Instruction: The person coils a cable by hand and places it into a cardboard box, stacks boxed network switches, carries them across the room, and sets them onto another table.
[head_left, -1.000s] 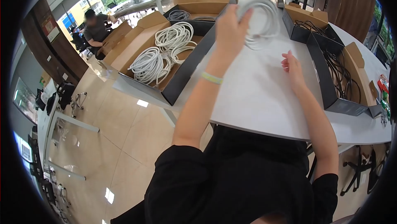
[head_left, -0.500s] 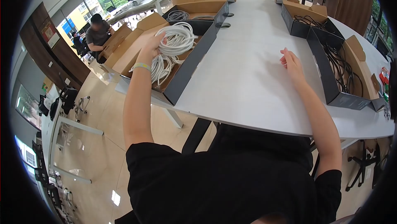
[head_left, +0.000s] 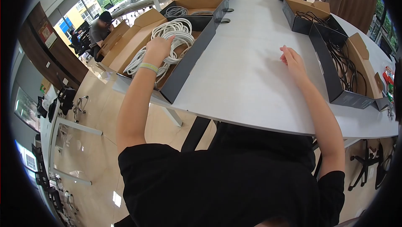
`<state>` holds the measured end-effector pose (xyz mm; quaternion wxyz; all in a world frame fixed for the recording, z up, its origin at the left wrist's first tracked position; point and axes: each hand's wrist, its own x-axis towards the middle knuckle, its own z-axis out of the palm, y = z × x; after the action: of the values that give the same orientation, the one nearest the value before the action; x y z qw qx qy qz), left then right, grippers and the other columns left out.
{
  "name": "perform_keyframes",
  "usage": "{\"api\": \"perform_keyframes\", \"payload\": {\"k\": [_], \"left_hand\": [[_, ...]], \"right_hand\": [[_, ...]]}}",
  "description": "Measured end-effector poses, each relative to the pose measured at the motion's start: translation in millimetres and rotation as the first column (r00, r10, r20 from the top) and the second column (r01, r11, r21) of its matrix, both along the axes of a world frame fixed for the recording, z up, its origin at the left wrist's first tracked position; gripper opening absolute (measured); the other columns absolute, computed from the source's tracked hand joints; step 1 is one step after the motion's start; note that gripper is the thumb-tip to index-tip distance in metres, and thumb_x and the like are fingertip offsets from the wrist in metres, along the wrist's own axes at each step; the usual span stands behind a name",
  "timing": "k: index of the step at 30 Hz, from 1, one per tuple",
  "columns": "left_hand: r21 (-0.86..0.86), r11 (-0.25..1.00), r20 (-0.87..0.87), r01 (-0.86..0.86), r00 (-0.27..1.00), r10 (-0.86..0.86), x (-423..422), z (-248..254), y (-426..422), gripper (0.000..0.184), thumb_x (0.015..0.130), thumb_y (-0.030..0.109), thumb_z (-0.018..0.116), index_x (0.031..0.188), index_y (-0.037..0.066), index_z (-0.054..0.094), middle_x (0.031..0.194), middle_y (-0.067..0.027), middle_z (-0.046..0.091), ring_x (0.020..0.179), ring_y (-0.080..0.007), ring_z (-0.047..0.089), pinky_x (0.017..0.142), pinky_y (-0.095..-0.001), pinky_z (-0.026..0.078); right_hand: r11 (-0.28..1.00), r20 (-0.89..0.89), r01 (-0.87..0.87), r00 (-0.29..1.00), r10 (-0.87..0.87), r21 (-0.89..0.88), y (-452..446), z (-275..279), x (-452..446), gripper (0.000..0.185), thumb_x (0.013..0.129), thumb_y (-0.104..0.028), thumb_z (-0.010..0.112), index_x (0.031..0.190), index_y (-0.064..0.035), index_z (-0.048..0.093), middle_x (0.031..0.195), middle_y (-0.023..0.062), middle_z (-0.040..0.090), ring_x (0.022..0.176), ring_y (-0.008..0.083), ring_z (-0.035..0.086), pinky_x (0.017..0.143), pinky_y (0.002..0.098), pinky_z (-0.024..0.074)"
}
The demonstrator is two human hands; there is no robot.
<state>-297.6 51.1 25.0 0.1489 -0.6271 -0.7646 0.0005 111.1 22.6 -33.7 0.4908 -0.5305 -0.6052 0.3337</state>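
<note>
My left hand is closed on a coil of white cable in the near left box. More white cable coils lie around and under it in the same box. The fingertips are partly hidden among the loops. Over the white table, my right hand has its fingers curled together with nothing visible in them; its nearest object is the near right box, which contains black cables.
Behind the near left box stands another box with grey cables. A far right box holds black cables. A person sits beyond the left boxes. Colourful packets lie at the right edge.
My left hand has carried the white coil from above the table leftward and down into the near left box. My right hand has stayed in nearly the same place.
</note>
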Motion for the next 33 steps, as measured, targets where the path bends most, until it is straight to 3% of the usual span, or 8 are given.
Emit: {"api": "perform_keyframes", "payload": {"k": [7, 10, 12, 15, 24, 28, 30, 33], "left_hand": [[0.023, 0.999, -0.176, -0.038, 0.984, 0.041, 19.7, 29.0, -15.2, 0.049, 0.090, 0.041, 0.033, 0.081, 0.004, 0.064, 0.095, -0.0165, 0.061, 0.096, -0.0280, 0.057, 0.078, -0.0417, 0.045], [0.165, 0.981, -0.017, -0.101, 0.994, 0.105, 13.3, 23.7, -9.4, 0.060, 0.088, 0.050, 0.030, 0.114, 0.000, 0.052, 0.127, -0.0219, 0.041, 0.123, -0.0322, 0.032, 0.097, -0.0477, 0.029], [-0.115, 0.989, 0.318, -0.098, 0.939, 0.130, -3.6, -3.9, 8.8, 0.083, 0.081, 0.064, 0.028, 0.134, 0.001, 0.022, 0.140, -0.0238, 0.015, 0.131, -0.0346, 0.008, 0.103, -0.0521, 0.012], [-0.175, 0.983, 0.353, -0.052, 0.929, 0.112, -13.4, -14.5, 18.0, 0.098, 0.074, 0.074, 0.024, 0.137, 0.003, 0.002, 0.141, -0.0226, 0.005, 0.132, -0.0338, 0.003, 0.103, -0.0529, 0.007], [-0.114, 0.979, 0.075, -0.171, 0.981, 0.180, 11.1, -2.8, 1.9, 0.100, 0.075, 0.074, 0.016, 0.134, -0.007, 0.012, 0.141, -0.0224, 0.010, 0.133, -0.0306, 0.004, 0.103, -0.0525, -0.002], [0.039, 0.993, 0.085, -0.111, 0.991, 0.108, 7.8, -3.2, 4.0, 0.098, 0.077, 0.072, 0.015, 0.132, -0.009, 0.017, 0.140, -0.0228, 0.013, 0.132, -0.0311, 0.007, 0.102, -0.0544, -0.003], [0.318, 0.948, 0.155, -0.024, 0.988, -0.026, -5.7, -5.7, 14.7, 0.095, 0.078, 0.071, 0.015, 0.132, -0.007, 0.018, 0.140, -0.0223, 0.016, 0.132, -0.0314, 0.008, 0.102, -0.0556, -0.003], [0.238, 0.969, 0.253, -0.061, 0.968, -0.001, -28.6, -9.4, 25.6, 0.092, 0.079, 0.069, 0.012, 0.133, -0.006, 0.020, 0.138, -0.0222, 0.021, 0.131, -0.0324, 0.015, 0.101, -0.0576, -0.002]], "right_hand": [[0.998, 0.056, -0.027, 0.998, 0.023, 0.062, 0.1, -2.5, -1.2, 0.044, 0.088, -0.045, 0.044, 0.088, -0.0021, 0.055, 0.071, 0.0001, 0.049, 0.070, 0.0080, 0.044, 0.066, 0.0210, 0.0359], [0.997, 0.075, -0.037, 0.997, 0.032, 0.064, 0.2, -3.6, 0.7, 0.044, 0.088, -0.044, 0.044, 0.087, -0.0019, 0.055, 0.071, 0.0000, 0.049, 0.070, 0.0078, 0.044, 0.065, 0.0209, 0.0357], [0.997, 0.089, -0.047, 0.995, 0.042, 0.057, 0.4, -2.7, 0.4, 0.044, 0.088, -0.044, 0.043, 0.086, -0.0020, 0.055, 0.071, 0.0001, 0.049, 0.070, 0.0078, 0.044, 0.065, 0.0205, 0.0352], [0.997, 0.099, -0.063, 0.993, 0.058, 0.050, 2.1, -3.5, 2.2, 0.046, 0.088, -0.046, 0.042, 0.085, -0.0020, 0.055, 0.071, 0.0007, 0.049, 0.070, 0.0086, 0.044, 0.064, 0.0209, 0.0351], [0.996, 0.147, -0.075, 0.987, 0.067, 0.053, 2.8, -6.3, 1.9, 0.049, 0.087, -0.050, 0.041, 0.082, -0.0025, 0.054, 0.070, 0.0014, 0.049, 0.066, 0.0098, 0.042, 0.062, 0.0224, 0.0344], [0.995, 0.142, -0.085, 0.987, 0.079, 0.041, 3.7, -6.0, 2.6, 0.050, 0.087, -0.050, 0.040, 0.081, -0.0027, 0.054, 0.070, 0.0013, 0.049, 0.066, 0.0098, 0.041, 0.061, 0.0223, 0.0341], [0.996, 0.138, -0.080, 0.988, 0.073, 0.042, 3.5, -6.2, 2.8, 0.050, 0.087, -0.050, 0.041, 0.080, -0.0030, 0.053, 0.070, 0.0011, 0.048, 0.067, 0.0094, 0.041, 0.062, 0.0219, 0.0340], [0.995, 0.118, -0.091, 0.989, 0.085, 0.046, 4.2, -6.7, 3.6, 0.049, 0.087, -0.050, 0.041, 0.081, -0.0030, 0.053, 0.071, 0.0010, 0.049, 0.068, 0.0090, 0.042, 0.063, 0.0215, 0.0340]]}}
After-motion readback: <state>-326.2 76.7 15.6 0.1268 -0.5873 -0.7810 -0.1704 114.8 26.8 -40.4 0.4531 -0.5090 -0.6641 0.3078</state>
